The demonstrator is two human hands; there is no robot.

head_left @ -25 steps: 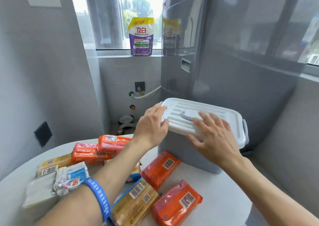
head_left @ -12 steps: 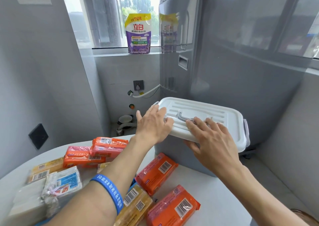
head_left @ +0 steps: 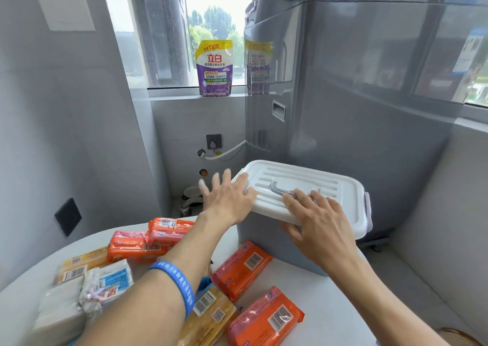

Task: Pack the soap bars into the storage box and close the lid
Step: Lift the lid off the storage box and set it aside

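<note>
A grey storage box [head_left: 264, 242] with its white lid [head_left: 340, 200] on stands at the far side of the table. My right hand [head_left: 319, 221] holds the lid's front edge, fingers on top beside the grey handle [head_left: 276, 188], thumb under the rim. My left hand [head_left: 227, 200] is at the lid's left end with fingers spread and blurred, and only its edge meets the lid. Wrapped soap bars lie on the table: orange ones [head_left: 241, 269] [head_left: 264, 318] [head_left: 133, 246] [head_left: 167, 229], yellow ones [head_left: 210, 311] [head_left: 76, 266], a blue-and-white one [head_left: 109, 283] and a white block [head_left: 58, 308].
The white round table [head_left: 332, 300] ends close to the box on the right. A tall grey washing machine [head_left: 369, 107] stands right behind the box. A purple detergent pouch [head_left: 214, 68] is on the windowsill. A hose and a wall socket [head_left: 214, 141] are low on the back wall.
My left hand has slid left off the lid's corner and its fingers have spread. My right hand has shifted so that its thumb hooks under the front rim. The lid stays on.
</note>
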